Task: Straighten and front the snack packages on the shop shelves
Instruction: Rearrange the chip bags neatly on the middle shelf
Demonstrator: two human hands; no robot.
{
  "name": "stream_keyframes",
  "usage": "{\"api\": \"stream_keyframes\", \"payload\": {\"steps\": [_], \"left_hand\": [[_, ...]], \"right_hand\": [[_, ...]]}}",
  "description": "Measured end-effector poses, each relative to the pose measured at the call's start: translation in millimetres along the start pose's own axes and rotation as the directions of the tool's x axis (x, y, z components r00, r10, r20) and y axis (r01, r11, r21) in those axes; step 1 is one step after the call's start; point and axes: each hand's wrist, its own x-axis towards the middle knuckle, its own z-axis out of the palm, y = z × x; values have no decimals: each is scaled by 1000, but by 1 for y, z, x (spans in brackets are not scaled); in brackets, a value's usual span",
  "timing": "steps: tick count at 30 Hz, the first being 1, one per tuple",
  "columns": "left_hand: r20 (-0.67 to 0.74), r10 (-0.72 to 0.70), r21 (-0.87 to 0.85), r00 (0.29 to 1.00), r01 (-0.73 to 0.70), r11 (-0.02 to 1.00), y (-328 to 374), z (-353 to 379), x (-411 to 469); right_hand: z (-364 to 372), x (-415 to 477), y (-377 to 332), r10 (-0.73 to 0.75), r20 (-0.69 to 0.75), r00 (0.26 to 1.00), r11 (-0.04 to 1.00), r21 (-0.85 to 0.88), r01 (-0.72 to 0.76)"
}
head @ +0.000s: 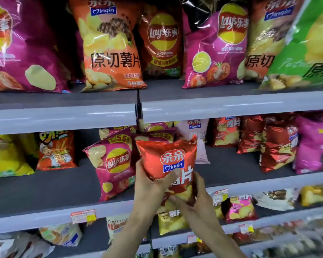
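Observation:
I hold a small red Qinqin chip bag [168,161] upright in front of the middle shelf [63,185]. My left hand [149,185] grips its lower left side, thumb across the front. My right hand [196,198] pinches its bottom right corner from below. Just left of it a pink Lay's bag [112,166] stands tilted on the middle shelf. More pink bags sit behind the red one, partly hidden.
Large chip bags line the top shelf [63,112]. Red foil bags [276,146] and a pink bag [313,146] stand at the middle shelf's right; an orange snack bag [56,149] and a yellow bag [6,157] at its left. Bare shelf lies between. Lower shelves hold small packets.

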Motion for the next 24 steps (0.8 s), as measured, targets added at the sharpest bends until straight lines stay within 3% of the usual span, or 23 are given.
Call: {"api": "stream_keyframes", "payload": {"steps": [6, 9, 12, 20, 24], "left_hand": [[369, -24, 108, 929, -17, 994, -26, 54, 3], [465, -47, 217, 884, -62, 974, -37, 78, 7], [466, -52, 259, 883, -80, 963, -46, 107, 24], [312, -10, 393, 950, -120, 912, -85, 198, 83], [195, -32, 466, 980, -64, 882, -91, 234, 90]], "right_hand": [[-68, -1, -1, 13, -288, 957, 999, 42, -1], [-99, 8, -1, 9, -353, 936, 1000, -1, -11], [-128, 25, 5, -3, -340, 940, 998, -64, -20], [-189, 98, 46, -48, -311, 949, 943, -326, -60], [-210, 129, 59, 17, -217, 976, 944, -318, -87]]}}
